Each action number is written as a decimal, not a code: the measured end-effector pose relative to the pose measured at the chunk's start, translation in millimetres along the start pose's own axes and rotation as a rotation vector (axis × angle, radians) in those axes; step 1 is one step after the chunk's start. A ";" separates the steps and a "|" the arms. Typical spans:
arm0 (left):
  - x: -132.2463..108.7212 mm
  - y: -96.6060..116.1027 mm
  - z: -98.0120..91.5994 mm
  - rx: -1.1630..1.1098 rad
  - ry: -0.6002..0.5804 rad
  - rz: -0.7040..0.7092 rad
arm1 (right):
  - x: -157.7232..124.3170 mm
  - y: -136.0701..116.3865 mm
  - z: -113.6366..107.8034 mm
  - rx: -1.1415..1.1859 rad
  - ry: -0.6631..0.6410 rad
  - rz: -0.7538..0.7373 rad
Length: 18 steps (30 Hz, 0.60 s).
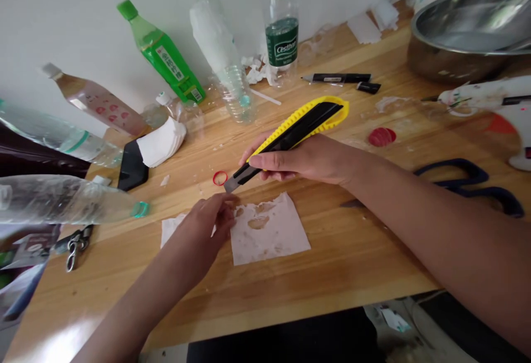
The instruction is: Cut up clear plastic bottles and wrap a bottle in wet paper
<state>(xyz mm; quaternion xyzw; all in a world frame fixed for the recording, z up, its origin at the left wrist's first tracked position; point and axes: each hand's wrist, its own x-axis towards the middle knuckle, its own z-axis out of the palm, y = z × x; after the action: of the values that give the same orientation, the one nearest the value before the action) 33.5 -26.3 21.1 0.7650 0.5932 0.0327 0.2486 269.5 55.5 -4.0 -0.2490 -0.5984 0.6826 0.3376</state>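
Note:
My right hand (282, 161) grips a yellow and black utility knife (296, 128), thumb along its side. The knife's short metal blade points down and left, its tip beside the fingers of my left hand (213, 216). Those fingers are curled together at the left edge of a torn, stained white paper (271, 236) on the wooden table; what they hold, if anything, is hidden. Another white piece of paper (169, 226) lies partly under my left wrist. Just behind the blade sits a small red ring (219, 178).
Several plastic bottles, including a green one (172, 64), stand or lean along the wall. A clear bottle (74, 200) lies at left near keys (72, 252). Blue-handled scissors (468, 180) sit by my right forearm; a marker (340, 77), red cap (380, 136) and steel basin (417, 56) are beyond.

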 end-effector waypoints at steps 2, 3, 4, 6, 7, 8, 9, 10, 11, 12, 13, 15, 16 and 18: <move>-2.0 2.8 0.5 -0.011 0.011 -0.009 | -0.3 -0.5 -0.1 0.000 -0.006 0.000; -3.2 4.1 0.5 -0.022 0.015 -0.014 | -0.5 -0.8 -0.1 0.005 -0.005 0.000; -4.3 5.5 0.1 -0.045 0.010 -0.020 | -0.6 -1.0 -0.1 0.012 -0.002 0.001; -5.9 9.1 -1.3 -0.113 -0.011 -0.033 | -0.5 -1.1 -0.2 0.023 0.002 0.001; -6.3 11.2 -2.1 -0.149 -0.021 -0.038 | -0.4 -0.9 -0.4 0.026 0.002 0.002; -6.5 13.5 -3.1 -0.182 -0.027 -0.040 | -0.2 -0.7 -0.6 0.031 0.003 0.001; -6.4 15.7 -3.9 -0.210 -0.034 -0.041 | 0.1 -0.5 -0.9 0.037 0.004 -0.003; -6.2 17.7 -4.7 -0.232 -0.040 -0.043 | 0.3 -0.4 -1.2 0.040 0.007 -0.008; -5.9 19.6 -5.3 -0.249 -0.047 -0.048 | 0.4 -0.4 -1.5 0.040 0.011 -0.015; -5.6 21.1 -5.9 -0.266 -0.053 -0.055 | 0.4 -0.7 -1.9 0.036 0.017 -0.023; -5.1 22.4 -6.4 -0.285 -0.055 -0.066 | 0.4 -1.2 -2.2 0.030 0.027 -0.032; -4.1 24.4 -7.1 -0.313 -0.040 -0.083 | 0.2 -2.5 -2.6 0.011 0.049 -0.044; -3.6 25.1 -7.5 -0.319 -0.024 -0.084 | 0.2 -3.1 -2.8 0.005 0.058 -0.048; -2.5 25.9 -8.0 -0.323 0.006 -0.072 | 0.2 -3.4 -3.3 0.001 0.067 -0.053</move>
<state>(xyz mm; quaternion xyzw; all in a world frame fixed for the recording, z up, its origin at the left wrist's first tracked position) 53.1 -30.4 39.6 0.6933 0.6080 0.1210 0.3676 272.3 58.0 -1.2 -0.2558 -0.5929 0.6649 0.3754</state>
